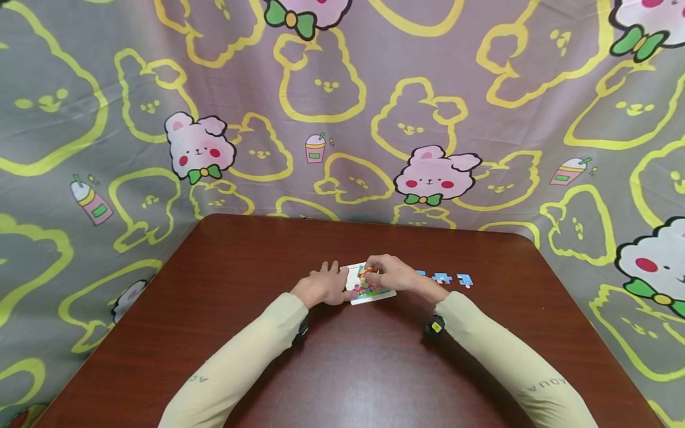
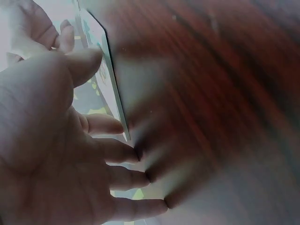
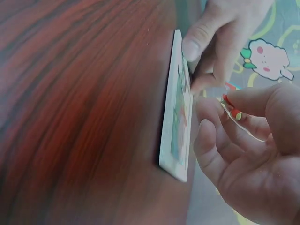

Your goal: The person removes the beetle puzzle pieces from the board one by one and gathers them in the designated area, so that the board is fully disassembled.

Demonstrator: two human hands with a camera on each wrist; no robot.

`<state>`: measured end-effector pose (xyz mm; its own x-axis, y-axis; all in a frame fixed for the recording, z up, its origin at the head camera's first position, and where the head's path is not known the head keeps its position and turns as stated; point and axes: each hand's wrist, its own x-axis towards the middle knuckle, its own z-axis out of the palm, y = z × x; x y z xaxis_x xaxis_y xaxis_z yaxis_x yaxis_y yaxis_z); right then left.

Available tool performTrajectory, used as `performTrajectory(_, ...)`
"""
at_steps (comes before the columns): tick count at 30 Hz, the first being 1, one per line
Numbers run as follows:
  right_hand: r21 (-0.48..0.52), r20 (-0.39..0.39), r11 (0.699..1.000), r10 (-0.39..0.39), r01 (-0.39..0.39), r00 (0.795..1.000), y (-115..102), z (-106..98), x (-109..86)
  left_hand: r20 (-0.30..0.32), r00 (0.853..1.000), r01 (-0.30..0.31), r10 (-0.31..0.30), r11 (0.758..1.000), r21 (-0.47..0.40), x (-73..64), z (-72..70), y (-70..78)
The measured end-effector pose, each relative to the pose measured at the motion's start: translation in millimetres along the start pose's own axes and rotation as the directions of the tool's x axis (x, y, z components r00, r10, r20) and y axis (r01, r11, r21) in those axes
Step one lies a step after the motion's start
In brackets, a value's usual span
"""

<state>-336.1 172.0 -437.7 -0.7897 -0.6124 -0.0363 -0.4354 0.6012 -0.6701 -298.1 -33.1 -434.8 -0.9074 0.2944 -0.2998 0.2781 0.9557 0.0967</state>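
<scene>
A small white puzzle board (image 1: 374,294) with a colourful picture lies flat near the middle of the brown table (image 1: 225,285). My left hand (image 1: 333,280) rests at the board's left edge, fingers fairly straight with their tips on the table and the thumb against the board (image 2: 111,89). My right hand (image 1: 376,274) hovers over the board (image 3: 177,117) and pinches a small red and yellow puzzle piece (image 3: 230,107) between thumb and forefinger, just above the picture. The left hand's thumb (image 3: 193,44) shows at the board's far edge.
Three loose blue puzzle pieces (image 1: 442,277) lie in a row on the table, right of the right hand. A grey cartoon-print cloth (image 1: 342,119) hangs behind and around the table. Both forearms wear pale sleeves.
</scene>
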Motion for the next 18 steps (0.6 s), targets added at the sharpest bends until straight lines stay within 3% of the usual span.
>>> performTrajectory(5,0.056,0.014,0.998,0.016,-0.017,1.000,9,-11,-14.6,0.009,1.000,0.001,-0.001,1.000,-0.016,-0.5,-1.8,0.3)
performTrajectory(11,0.064,0.021,0.998,0.024,-0.026,0.999,26,-29,-32.3,0.021,0.999,-0.041,0.042,0.999,-0.021,-3.6,-4.4,-4.9)
performTrajectory(18,0.023,0.126,0.999,0.030,-0.033,0.992,41,-52,-48.9,0.017,0.997,-0.070,0.071,0.997,-0.031,-3.4,-4.9,-11.7)
